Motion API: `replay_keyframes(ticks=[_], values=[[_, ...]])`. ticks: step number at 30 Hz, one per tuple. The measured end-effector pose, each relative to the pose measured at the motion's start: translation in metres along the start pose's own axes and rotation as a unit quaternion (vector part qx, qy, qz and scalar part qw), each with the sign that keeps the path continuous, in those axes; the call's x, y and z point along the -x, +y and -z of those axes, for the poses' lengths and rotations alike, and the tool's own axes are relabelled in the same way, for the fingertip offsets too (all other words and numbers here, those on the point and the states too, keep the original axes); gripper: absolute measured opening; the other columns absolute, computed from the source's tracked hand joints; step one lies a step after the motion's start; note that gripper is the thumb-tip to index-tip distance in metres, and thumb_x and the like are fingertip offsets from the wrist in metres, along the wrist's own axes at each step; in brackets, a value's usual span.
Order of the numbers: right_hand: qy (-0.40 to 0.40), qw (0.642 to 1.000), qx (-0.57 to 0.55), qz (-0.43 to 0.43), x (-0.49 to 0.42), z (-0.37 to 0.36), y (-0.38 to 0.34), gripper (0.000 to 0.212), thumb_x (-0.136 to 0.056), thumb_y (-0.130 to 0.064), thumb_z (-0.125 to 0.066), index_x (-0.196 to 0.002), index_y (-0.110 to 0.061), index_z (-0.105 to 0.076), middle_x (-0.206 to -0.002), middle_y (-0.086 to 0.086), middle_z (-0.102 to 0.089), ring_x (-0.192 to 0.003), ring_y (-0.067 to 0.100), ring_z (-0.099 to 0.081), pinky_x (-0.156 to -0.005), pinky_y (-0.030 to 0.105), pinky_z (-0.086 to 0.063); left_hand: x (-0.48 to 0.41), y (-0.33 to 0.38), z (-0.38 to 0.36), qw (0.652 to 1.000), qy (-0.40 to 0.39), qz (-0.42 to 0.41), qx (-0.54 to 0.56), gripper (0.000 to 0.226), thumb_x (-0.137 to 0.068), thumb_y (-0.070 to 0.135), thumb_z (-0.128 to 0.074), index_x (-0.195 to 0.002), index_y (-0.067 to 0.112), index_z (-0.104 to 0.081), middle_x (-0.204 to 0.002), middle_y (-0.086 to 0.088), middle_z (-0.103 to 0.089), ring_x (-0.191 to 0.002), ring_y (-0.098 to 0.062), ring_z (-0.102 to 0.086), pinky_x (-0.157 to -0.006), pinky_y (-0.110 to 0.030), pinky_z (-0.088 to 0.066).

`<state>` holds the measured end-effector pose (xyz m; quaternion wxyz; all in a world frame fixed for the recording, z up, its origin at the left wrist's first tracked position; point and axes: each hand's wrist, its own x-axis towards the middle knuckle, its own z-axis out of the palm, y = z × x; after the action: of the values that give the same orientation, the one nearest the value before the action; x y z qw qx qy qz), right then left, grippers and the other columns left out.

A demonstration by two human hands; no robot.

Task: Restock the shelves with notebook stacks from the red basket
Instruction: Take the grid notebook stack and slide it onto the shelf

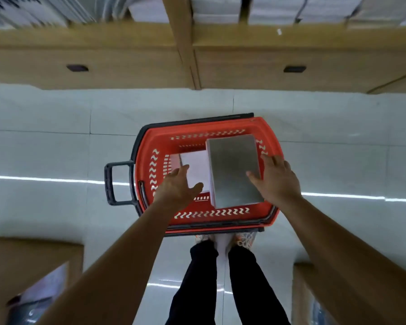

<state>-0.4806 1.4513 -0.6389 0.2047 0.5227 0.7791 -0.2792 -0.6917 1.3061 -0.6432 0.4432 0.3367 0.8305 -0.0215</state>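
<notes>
Two bare forearms reach forward and down from the bottom corners of the head view, the left forearm point(117, 254) and the right forearm point(338, 249), and between them stand legs in black trousers point(197, 289) with patterned shoes point(244, 239) just behind a red plastic basket point(220, 221). It sits on a pale, glossy tiled floor point(45, 148) in a dark grey frame whose loop handle point(109, 184) sticks out to the left. Inside the basket, a tall stack of notebooks with a plain grey cover point(232, 167) fills the right part. A lower white stack point(196, 170) lies just beside it on the left. The left hand point(178, 186) is over the white stack with its grip wide open, fingers spread and holding nothing; whether it touches the paper cannot be told. The right hand point(277, 179) is at the right edge of the grey stack, its thumb lying on the cover and its fingers fairly straight beside the edge, a loose grip not closed round the stack. Beyond the basket runs a light wooden shelf unit point(103, 36) carrying blurred pale stacks point(216, 10). One brown cardboard box point(21, 261) stands at lower left and another cardboard box point(300, 289) at lower right.
</notes>
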Motion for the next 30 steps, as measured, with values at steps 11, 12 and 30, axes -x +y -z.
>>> replay_keyframes(ticks=[11, 12, 30], values=[[-0.023, 0.995, -0.095, -0.034, -0.082, -0.138, 0.045, 0.085, -0.095, -0.057, -0.053, -0.159, -0.02, -0.012, -0.163, 0.012, -0.019, -0.149, 0.034, -0.024, -0.119, 0.055, -0.028, -0.105, -0.015, -0.134, 0.998, -0.005, 0.001, 0.058, 0.088, -0.091, 0.063, -0.057, -0.158, 0.023, -0.017, -0.164, -0.004, -0.027, -0.147, -0.031, -0.031, -0.115, -0.05, -0.032], [-0.023, 0.992, -0.116, -0.039, -0.088, -0.146, 0.046, 0.087, -0.095, -0.057, -0.053, -0.16, -0.021, -0.008, -0.164, 0.011, -0.018, -0.15, 0.033, -0.023, -0.119, 0.057, -0.028, -0.112, -0.013, -0.141, 0.997, -0.009, -0.013, 0.071, 0.088, -0.091, 0.062, -0.057, -0.158, 0.022, -0.017, -0.163, -0.004, -0.029, -0.146, -0.03, -0.032, -0.114, -0.049, -0.033], [0.032, 0.995, -0.099, 0.009, -0.082, -0.187, 0.044, 0.083, -0.1, -0.046, -0.049, -0.158, -0.027, 0.008, -0.159, 0.013, -0.017, -0.139, 0.033, -0.04, -0.107, 0.05, -0.045, -0.113, -0.013, -0.164, 0.973, 0.041, -0.032, 0.226, 0.066, -0.093, 0.038, -0.068, -0.147, 0.023, -0.033, -0.134, -0.001, -0.059, -0.118, -0.025, -0.062, -0.1, -0.046, -0.053]])
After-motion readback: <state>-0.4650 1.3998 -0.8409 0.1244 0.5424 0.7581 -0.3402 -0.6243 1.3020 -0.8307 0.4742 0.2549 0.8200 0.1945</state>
